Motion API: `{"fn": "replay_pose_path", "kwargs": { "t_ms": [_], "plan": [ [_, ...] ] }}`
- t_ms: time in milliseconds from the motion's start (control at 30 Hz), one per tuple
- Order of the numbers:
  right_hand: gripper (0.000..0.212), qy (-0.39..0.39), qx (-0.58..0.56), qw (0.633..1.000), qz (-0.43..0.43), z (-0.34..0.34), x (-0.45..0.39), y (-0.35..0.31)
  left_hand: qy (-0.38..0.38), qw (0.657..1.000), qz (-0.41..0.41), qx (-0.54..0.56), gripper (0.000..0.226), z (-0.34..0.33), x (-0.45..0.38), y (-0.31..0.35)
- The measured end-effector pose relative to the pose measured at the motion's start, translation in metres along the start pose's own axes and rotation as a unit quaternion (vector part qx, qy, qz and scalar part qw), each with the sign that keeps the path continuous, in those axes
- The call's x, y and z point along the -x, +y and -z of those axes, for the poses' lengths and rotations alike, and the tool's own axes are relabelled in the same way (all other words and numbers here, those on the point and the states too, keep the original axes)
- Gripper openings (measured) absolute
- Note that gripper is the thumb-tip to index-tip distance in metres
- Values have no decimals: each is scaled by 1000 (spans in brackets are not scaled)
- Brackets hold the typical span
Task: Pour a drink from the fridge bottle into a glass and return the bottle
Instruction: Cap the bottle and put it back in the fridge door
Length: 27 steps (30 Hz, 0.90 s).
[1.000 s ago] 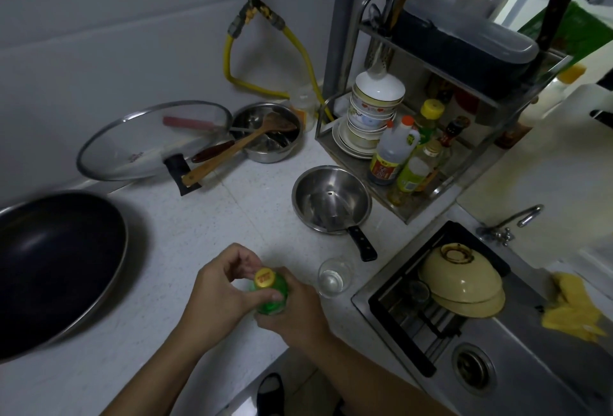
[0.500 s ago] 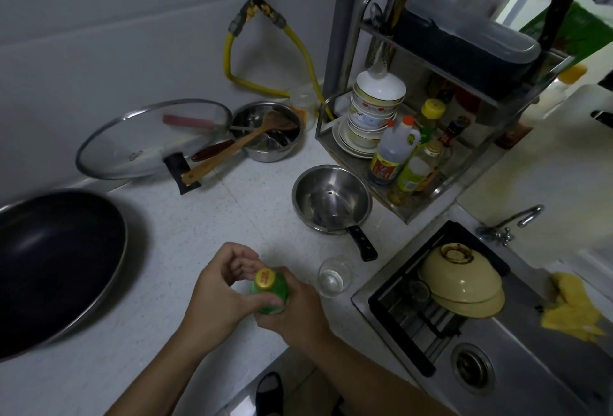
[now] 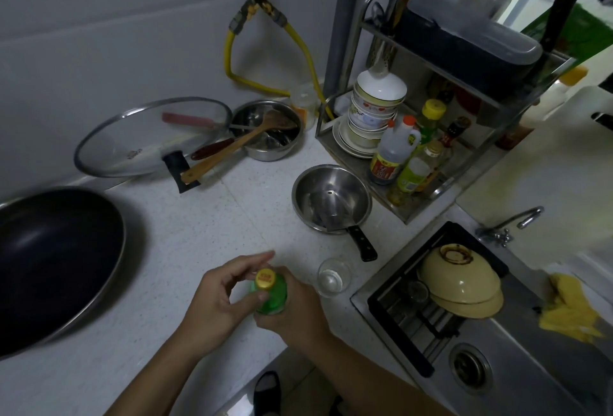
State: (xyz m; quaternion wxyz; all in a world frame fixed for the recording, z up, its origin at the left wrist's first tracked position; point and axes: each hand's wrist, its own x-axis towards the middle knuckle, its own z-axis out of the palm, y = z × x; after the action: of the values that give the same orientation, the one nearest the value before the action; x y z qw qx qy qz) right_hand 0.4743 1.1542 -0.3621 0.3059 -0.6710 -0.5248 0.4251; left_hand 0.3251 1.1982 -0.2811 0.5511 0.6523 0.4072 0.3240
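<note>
Since the counter (image 3: 205, 223) carries everything here, start from it: your bottle (image 3: 272, 296) stands upright near its front edge, with the glass (image 3: 333, 278) just beside it toward the sink (image 3: 517, 359), apart from the bottle and apparently empty; the bottle looks like green plastic, so expect it to be light to moderate in weight, a little yielding under a squeeze, and possibly slick if it is cold and damp from the fridge, though no wetness can be made out; take it around the body below the shoulder, not by the neck; the glass is small, clear and fragile, light enough to skate if the bottle knocks it; your right hand (image 3: 292, 312) has its fingers wrapped closed around the bottle's body, steadying it; your left hand (image 3: 217, 299) sits over the top, thumb against the bottle just under the yellow cap (image 3: 265, 279), the other fingers (image 3: 255, 258) spread loosely apart and lifted off it; the cap is on, so unscrewing looks unfinished.
</note>
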Motion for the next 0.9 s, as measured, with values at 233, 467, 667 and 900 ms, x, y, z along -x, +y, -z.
{"fn": "replay_pose_path", "kwargs": {
  "t_ms": [233, 467, 667, 900],
  "plan": [
    [59, -1, 12, 1000, -6, 1, 1, -2, 125, 990, 32, -50, 45, -14, 2, 2],
    [64, -5, 14, 1000, -12, 2, 0, -4, 146, 985, 4, -93, 29, -20, 5, 7],
    [61, -17, 4, 1000, -13, 7, 1, -1, -50, 997, 13, -63, 27, 2, -6, 10],
    [58, -1, 0, 1000, -24, 1, 3, -5, 74, 995, 44, -57, 51, -8, -2, 12]
  ]
}}
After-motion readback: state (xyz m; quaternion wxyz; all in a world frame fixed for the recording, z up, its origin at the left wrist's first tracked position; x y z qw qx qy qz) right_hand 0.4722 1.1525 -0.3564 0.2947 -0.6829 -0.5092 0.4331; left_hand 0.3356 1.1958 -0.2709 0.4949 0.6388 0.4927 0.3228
